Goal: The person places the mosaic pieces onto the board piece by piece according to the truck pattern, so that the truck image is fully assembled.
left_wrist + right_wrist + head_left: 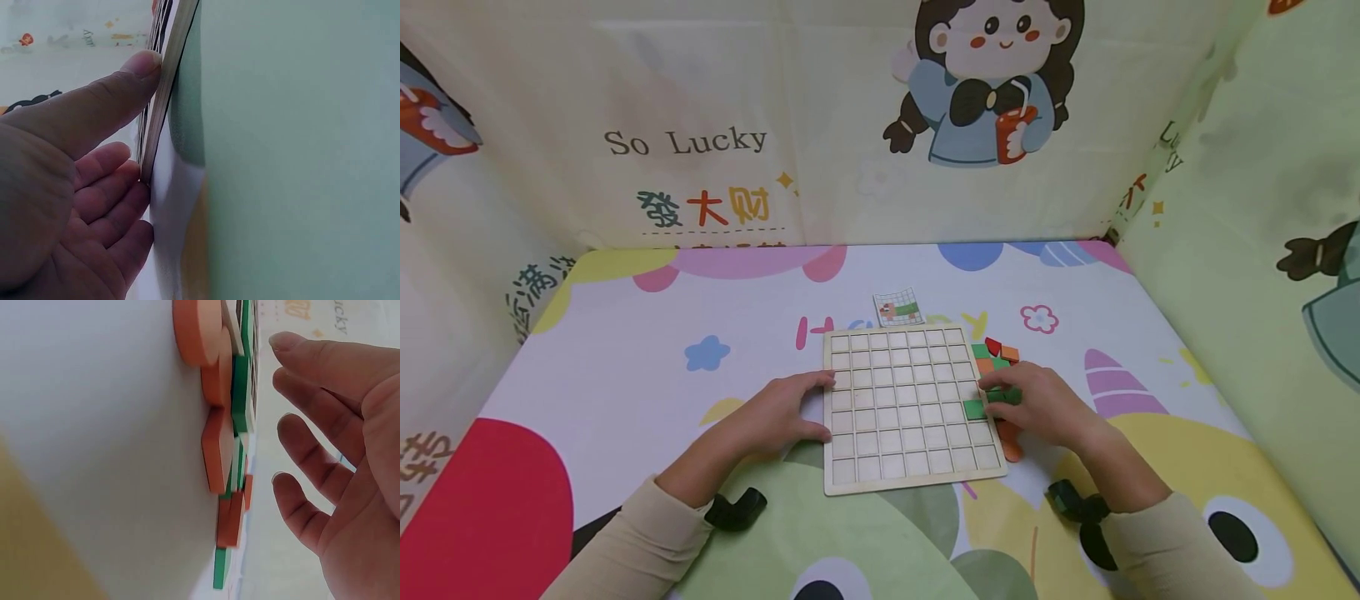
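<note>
A light wooden board (914,479) with a grid of square cells lies on the table. My left hand (786,415) rests its thumb and fingers against the board's left edge; in the left wrist view the thumb (112,103) touches the side and the other fingers are loosely bent. A green square tile (974,409) sits in the grid's right column. My right hand (1045,400) hovers at that right edge, over the green tile and loose pieces. The right wrist view shows its fingers spread apart with nothing between them, beside green pieces (240,394) and orange pieces (215,450).
A small card (898,308) with a coloured grid picture lies just beyond the board. Red (993,346) and orange pieces (1010,354) lie along the board's right side, with a rounded orange piece (1009,442) nearer. Printed cloth covers the table and walls.
</note>
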Motion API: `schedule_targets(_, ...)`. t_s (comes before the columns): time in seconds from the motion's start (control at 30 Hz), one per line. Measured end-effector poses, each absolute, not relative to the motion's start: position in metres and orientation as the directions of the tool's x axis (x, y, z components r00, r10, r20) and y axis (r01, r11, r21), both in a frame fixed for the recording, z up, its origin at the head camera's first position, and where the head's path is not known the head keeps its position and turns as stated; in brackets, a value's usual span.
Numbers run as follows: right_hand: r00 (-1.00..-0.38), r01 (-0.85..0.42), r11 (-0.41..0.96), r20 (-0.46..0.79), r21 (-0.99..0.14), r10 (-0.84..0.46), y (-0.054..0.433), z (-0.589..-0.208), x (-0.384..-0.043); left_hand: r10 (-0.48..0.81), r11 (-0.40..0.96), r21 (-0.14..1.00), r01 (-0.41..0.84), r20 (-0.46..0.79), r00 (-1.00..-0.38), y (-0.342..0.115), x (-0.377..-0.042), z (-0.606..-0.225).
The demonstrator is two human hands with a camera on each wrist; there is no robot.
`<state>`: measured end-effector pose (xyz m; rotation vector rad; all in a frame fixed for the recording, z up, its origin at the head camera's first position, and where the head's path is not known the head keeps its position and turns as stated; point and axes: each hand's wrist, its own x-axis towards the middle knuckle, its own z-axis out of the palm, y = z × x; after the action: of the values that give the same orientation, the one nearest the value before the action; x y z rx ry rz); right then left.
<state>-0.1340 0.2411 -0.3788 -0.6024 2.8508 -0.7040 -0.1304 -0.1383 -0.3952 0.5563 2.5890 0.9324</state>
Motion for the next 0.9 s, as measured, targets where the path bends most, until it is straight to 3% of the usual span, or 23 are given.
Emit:
schedule_targets(0.6,-0.923,-0.318,0.829,-0.048,-0.46,-0.381,0.258,-0.381,-0.127,0.442,0.724,0.656,0.213,-0.205,-0.873,-0.137,-0.132,-0.396)
schedule_targets(0.9,-0.929,-0.308,0.844,-0.05,-0.44,-0.365,0.259,-0.384,-0.127,0.473,0.697,0.669,0.257,-0.161,-0.866,-0.139,-0.129,-0.396)
